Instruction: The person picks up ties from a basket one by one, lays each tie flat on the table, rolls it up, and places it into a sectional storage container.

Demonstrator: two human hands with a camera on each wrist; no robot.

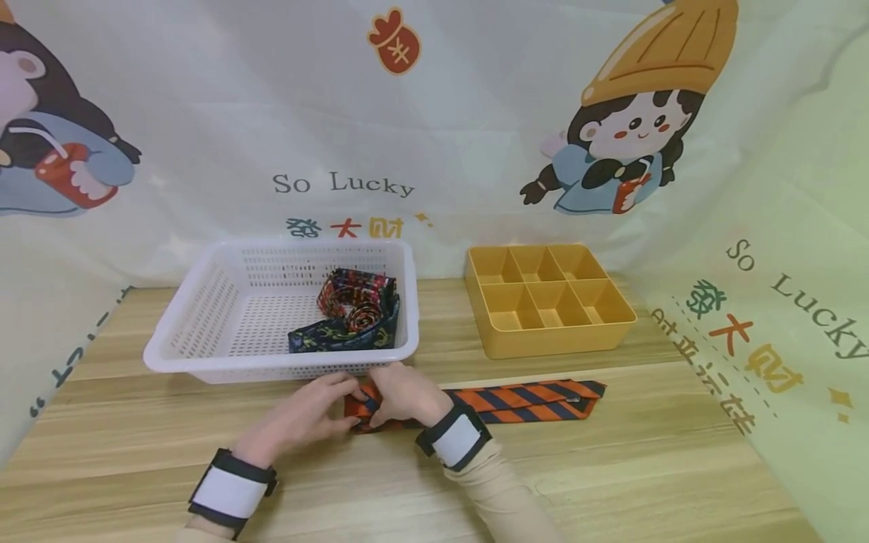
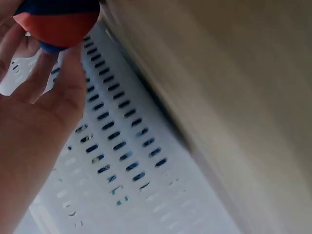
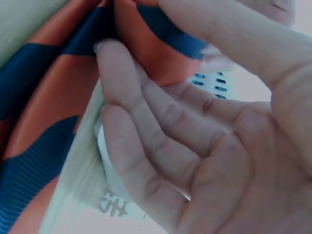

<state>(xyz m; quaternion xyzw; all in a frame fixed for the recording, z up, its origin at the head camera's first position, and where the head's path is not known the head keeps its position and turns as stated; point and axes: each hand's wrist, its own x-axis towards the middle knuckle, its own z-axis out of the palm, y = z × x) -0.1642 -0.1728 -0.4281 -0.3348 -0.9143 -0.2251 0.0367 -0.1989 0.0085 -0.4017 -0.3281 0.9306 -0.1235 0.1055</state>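
An orange and navy striped necktie (image 1: 523, 401) lies across the wooden table, its pointed end to the right. At the tie's left end, my left hand (image 1: 305, 411) grips a rolled portion between thumb and fingers. My right hand (image 1: 407, 396) holds the same roll from the other side, thumb in front and fingers behind. The left wrist view shows the rounded roll (image 2: 63, 27) at the fingertips. In the right wrist view, the flat length of tie (image 3: 44, 102) runs away from the curved roll beside my fingers. The hands partly hide the roll from above.
Just behind my hands stands a white perforated basket (image 1: 204, 362) with several dark patterned ties (image 1: 339, 335) at its right side, one coiled. A yellow six-compartment box (image 1: 550, 343) sits at the back right. A printed cloth (image 1: 462, 166) hangs behind the table.
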